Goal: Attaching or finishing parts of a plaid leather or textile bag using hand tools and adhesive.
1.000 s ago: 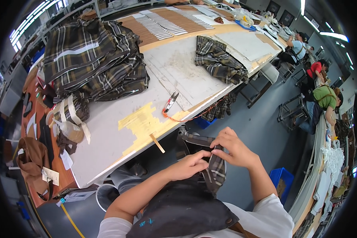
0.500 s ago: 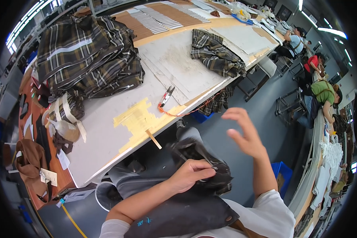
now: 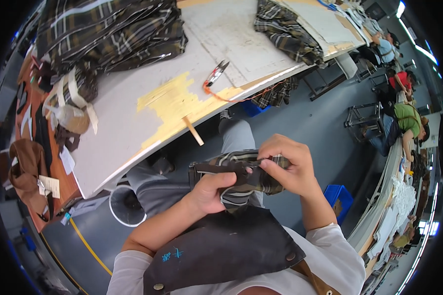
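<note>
A dark plaid fabric piece (image 3: 268, 184) with a dark band (image 3: 211, 168) is held over my lap. My left hand (image 3: 207, 196) grips its lower left part, thumb across the band, other fingers mostly hidden underneath. My right hand (image 3: 290, 167) pinches the band's edge at the upper right between thumb and forefinger. A small pink tip, perhaps a fingertip, shows at the middle of the fabric; I cannot make it out. A dark apron (image 3: 221, 250) covers my front, below the fabric.
The worktable (image 3: 123, 152) holds plaid piles (image 3: 108, 34), snips (image 3: 217, 73) with orange cord, a wooden stick (image 3: 192, 130) and a squeeze bottle (image 3: 74, 118). Below and beside are a white bucket (image 3: 128, 206) and blue bin (image 3: 337, 196). Co-workers (image 3: 406, 120) work along a bench at right.
The fabric has turned and lies flatter across my lap. My right hand let go, lifted away, and now pinches it again. My left hand moved down and leftward. The view tilted downward.
</note>
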{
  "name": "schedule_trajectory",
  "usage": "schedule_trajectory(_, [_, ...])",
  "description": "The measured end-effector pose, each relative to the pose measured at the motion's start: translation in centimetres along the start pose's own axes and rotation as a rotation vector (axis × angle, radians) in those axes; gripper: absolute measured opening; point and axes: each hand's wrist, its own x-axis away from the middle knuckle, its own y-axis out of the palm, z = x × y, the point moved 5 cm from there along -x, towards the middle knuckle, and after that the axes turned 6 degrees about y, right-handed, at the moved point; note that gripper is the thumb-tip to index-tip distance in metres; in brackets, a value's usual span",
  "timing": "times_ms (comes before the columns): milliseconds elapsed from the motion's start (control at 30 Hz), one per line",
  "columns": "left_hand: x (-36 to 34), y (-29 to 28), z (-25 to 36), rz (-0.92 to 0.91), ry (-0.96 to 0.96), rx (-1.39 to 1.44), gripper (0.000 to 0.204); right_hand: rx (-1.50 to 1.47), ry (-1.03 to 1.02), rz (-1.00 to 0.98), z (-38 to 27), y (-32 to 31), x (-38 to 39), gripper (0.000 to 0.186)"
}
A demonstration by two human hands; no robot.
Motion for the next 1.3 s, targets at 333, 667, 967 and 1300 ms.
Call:
schedule_trajectory(333, [2.4, -5.5, 1.6, 0.116, 0.017, 0.132, 0.032, -0.121, 0.138, -0.092, 3.9, 5.6, -1.5, 0.011])
schedule_trajectory(667, [3.0, -10.1, 1.8, 0.467, 0.08, 0.23, 0.031, -0.086, 0.409, -0.14, 9.8, 10.1, -0.7, 0.005])
schedule_trajectory(967, [3.0, -11.2, 1.9, 0.499, 0.093, 0.377, 0.033, -0.11, 0.566, -0.019, 9.5, 11.0, -1.5, 0.005])
schedule_trajectory(1300, [1.6, -10.8, 4.2, 0.449, 0.141, 0.373, 0.03, 0.061, 0.464, 0.067, 8.3, 11.4, -3.1, 0.007])
